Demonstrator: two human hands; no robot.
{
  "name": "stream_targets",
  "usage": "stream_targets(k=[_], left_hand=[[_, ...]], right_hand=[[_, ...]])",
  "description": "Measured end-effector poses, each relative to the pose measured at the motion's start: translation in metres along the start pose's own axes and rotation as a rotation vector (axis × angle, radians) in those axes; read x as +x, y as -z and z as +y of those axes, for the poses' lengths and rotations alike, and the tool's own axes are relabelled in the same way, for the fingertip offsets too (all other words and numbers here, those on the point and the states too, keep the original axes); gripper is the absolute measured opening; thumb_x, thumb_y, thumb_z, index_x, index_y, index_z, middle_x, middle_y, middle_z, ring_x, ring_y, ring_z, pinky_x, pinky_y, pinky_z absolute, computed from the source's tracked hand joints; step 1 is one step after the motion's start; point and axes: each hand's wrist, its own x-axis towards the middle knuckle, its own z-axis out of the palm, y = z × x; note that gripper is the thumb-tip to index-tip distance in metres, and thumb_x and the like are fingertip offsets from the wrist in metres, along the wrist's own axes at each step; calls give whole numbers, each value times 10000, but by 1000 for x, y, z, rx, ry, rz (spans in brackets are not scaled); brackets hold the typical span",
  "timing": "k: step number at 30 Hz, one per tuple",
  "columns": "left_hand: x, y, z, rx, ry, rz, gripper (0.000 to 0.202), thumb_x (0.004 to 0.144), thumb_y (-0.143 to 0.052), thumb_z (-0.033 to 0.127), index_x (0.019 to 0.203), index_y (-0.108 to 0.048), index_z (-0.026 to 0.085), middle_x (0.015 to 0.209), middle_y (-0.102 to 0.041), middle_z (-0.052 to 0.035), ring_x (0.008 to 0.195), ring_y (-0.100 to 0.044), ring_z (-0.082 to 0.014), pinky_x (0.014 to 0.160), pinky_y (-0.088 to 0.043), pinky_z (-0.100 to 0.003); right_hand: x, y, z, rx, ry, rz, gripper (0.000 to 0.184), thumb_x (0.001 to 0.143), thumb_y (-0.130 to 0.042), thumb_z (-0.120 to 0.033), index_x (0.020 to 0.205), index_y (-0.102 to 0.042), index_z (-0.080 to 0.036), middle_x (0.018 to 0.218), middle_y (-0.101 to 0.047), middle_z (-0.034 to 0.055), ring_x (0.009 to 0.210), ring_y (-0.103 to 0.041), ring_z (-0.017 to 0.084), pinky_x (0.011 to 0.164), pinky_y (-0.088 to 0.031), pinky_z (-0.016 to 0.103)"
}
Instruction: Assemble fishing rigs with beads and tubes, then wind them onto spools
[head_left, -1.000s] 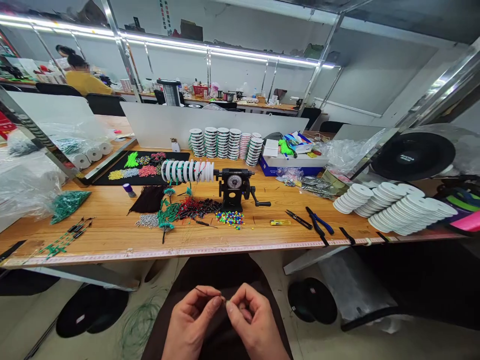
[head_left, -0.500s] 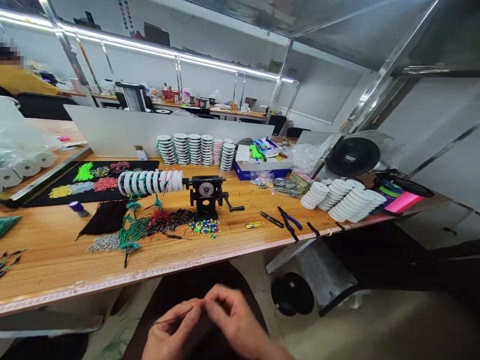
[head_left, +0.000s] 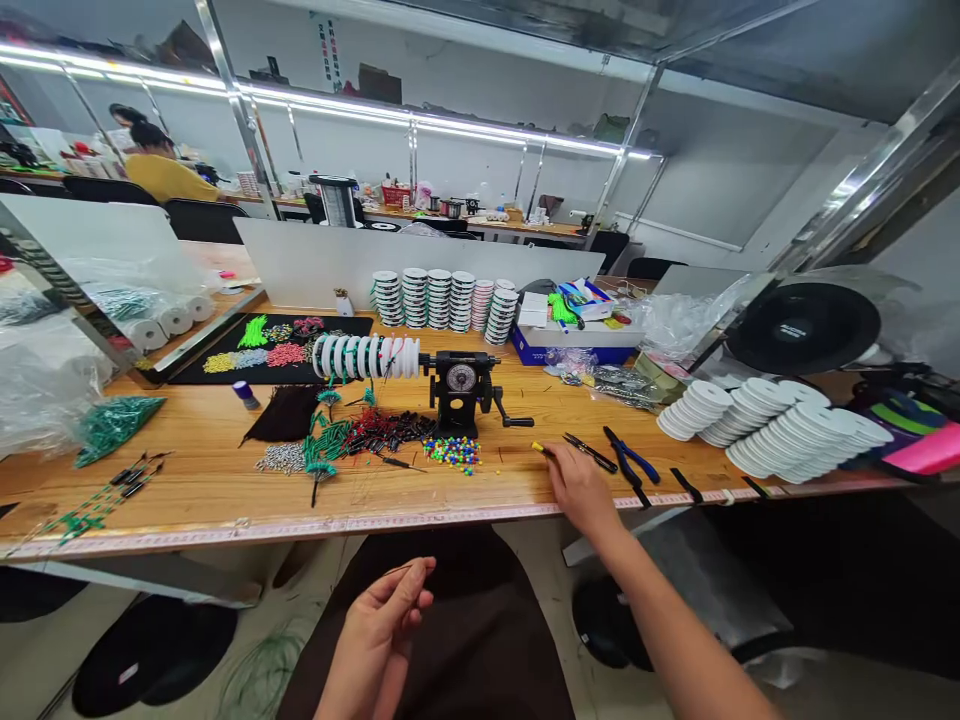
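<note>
My left hand (head_left: 390, 620) stays low over my lap, thumb and forefinger pinched on a thin dark wire (head_left: 397, 570). My right hand (head_left: 577, 485) is stretched out onto the wooden bench (head_left: 187, 470), its fingers closing over a small yellow lighter (head_left: 537, 447). Just right of that hand lie small black snips (head_left: 589, 450) and blue-handled pliers (head_left: 634, 458). A black hand-crank winder (head_left: 461, 385) carrying a row of white spools (head_left: 367, 355) stands behind a heap of coloured beads (head_left: 452, 452).
Stacked white spools (head_left: 442, 298) line the back; flat white reels (head_left: 780, 430) lie at the right beside a black fan (head_left: 806, 325). A blue box (head_left: 570, 340), a black mat with bead piles (head_left: 270, 345) and plastic bags (head_left: 45, 370) crowd the bench. A person in yellow (head_left: 161, 175) sits far left.
My right hand has left the wire and reached forward onto the bench to the yellow lighter. My left hand keeps hold of the wire. The view has swung back left.
</note>
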Motion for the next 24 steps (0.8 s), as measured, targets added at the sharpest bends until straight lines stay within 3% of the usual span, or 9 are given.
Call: stream_targets(k=[2,3,5,7,10,13,17,20,24], left_hand=[[3,-2,0,-13,-6,15,463,360,-997,226,765,-809,108,875,-748,-65,575,-588,-57,478,-497,-105],[3,-4,0,-15,-17,14,448,377,-992,220,771,-810,109,878,-752,-69,577,-590,-58,486,-499,-106],[4,-7,1,-5,-47,2,454,390,-988,252,783,-814,107,881,-764,-82,576,-594,-60,498,-498,-109],[3,-10,3,23,-93,-8,505,360,-990,318,784,-818,106,840,-774,-91,579,-603,-71,517,-502,-113],[0,-13,4,65,-145,-23,541,305,-987,391,751,-823,131,704,-767,-72,575,-617,-99,544,-521,-137],[-2,-13,2,51,-167,-48,507,322,-984,399,740,-825,159,660,-764,-55,566,-633,-112,566,-542,-156],[3,-11,-1,-22,-145,-44,481,362,-986,364,775,-826,175,732,-790,-54,574,-655,-113,564,-561,-161],[10,-12,0,-69,-172,-26,497,328,-993,337,757,-821,156,770,-798,-61,591,-669,-114,568,-572,-153],[15,-15,6,-94,-193,-23,487,320,-995,319,743,-818,155,774,-801,-63,585,-673,-108,561,-573,-141]], right_hand=[[-19,-12,-30,133,-63,-12,291,1013,-319,-318,1144,-536,-176,932,-671,116,778,-621,216,731,-487,343],[-30,-19,-48,238,-101,-56,314,1037,-283,-368,1163,-506,-186,845,-651,59,644,-578,171,612,-461,281],[-51,-33,-85,757,-328,-215,407,1014,-350,-551,1135,-512,-197,688,-539,-32,508,-436,123,490,-339,227],[-68,-45,-118,1110,-505,-334,575,924,-413,-723,965,-588,-176,618,-451,-55,499,-363,100,485,-271,221],[-78,-56,-149,1376,-709,-421,707,784,-471,-855,681,-574,-163,561,-405,-52,492,-328,85,485,-235,225],[-77,-60,-162,1494,-851,-434,666,704,-600,-820,558,-510,-176,524,-421,-43,482,-338,80,486,-228,219],[-69,-66,-171,1655,-1056,-317,553,563,-780,-669,597,-524,-180,577,-493,-43,538,-422,81,550,-318,191],[-63,-74,-176,1718,-1078,-213,527,536,-805,-613,611,-497,-191,582,-474,-62,541,-428,77,565,-337,189],[-56,-85,-179,1719,-1084,-190,526,548,-795,-608,618,-477,-194,577,-482,-57,506,-401,70,507,-268,184]])
